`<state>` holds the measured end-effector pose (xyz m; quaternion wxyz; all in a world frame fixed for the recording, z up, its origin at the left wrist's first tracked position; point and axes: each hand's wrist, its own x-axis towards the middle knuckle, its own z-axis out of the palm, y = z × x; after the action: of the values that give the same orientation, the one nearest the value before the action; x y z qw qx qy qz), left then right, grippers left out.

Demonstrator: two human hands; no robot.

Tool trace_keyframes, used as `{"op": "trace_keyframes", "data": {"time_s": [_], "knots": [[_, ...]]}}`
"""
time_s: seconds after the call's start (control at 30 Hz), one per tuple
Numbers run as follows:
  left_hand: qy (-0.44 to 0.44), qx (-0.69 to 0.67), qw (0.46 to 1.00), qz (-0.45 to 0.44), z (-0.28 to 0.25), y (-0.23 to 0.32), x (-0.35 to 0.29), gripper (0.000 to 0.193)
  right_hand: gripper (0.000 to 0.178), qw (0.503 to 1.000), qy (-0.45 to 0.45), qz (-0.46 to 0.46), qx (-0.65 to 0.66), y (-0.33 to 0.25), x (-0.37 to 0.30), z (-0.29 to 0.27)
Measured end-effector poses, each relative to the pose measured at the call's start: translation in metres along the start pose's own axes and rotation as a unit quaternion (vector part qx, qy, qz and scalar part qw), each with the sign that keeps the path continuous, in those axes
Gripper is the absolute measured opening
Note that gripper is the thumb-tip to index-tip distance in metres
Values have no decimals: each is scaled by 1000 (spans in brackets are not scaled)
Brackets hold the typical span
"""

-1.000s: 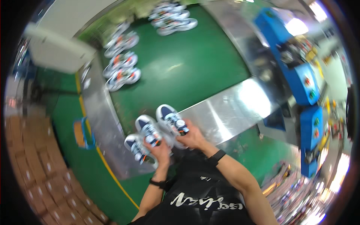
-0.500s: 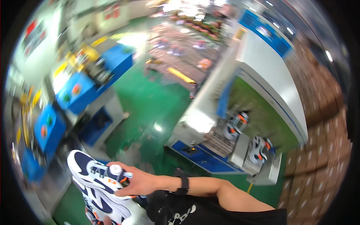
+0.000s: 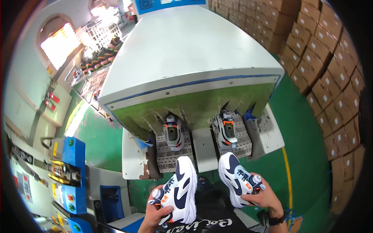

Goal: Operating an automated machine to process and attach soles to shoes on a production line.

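My left hand (image 3: 156, 211) grips a white sneaker with navy patches (image 3: 184, 192) by its heel end, toe pointing away from me. A matching sneaker (image 3: 234, 179) is in my right hand (image 3: 264, 194), thumb across its side near the heel. Both shoes are held in the air just short of two slatted conveyor belts (image 3: 167, 155) that run into a large white machine (image 3: 194, 42). On the left belt sits a grey and orange sneaker (image 3: 173, 134), and another such sneaker (image 3: 227, 132) sits on the right belt. Both stand partly under the machine's torn green curtain (image 3: 198, 105).
A grey divider (image 3: 204, 145) separates the belts. Blue machines with buttons (image 3: 74, 174) stand to the left. Stacked brown cartons (image 3: 322, 58) line the right side, beyond a yellow floor line (image 3: 287, 178). Shoe racks (image 3: 97, 62) stand at the far left.
My view has swung round to face the white machine's belts. The two white sneakers, earlier close together at lower left, are now apart, one in each hand, in front of the belts.
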<state>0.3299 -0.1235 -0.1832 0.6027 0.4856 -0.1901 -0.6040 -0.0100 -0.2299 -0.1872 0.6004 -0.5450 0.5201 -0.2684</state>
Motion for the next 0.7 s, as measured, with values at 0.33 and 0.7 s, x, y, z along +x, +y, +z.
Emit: {"op": "trace_keyframes", "data": {"time_s": [0.33, 0.7], "knots": [[52, 177, 983, 0, -2, -14, 27, 73, 74, 982, 106, 52, -150, -5, 36, 39], [75, 286, 951, 88, 12, -31, 59, 73, 77, 952, 207, -44, -220, 0, 58, 59]]}}
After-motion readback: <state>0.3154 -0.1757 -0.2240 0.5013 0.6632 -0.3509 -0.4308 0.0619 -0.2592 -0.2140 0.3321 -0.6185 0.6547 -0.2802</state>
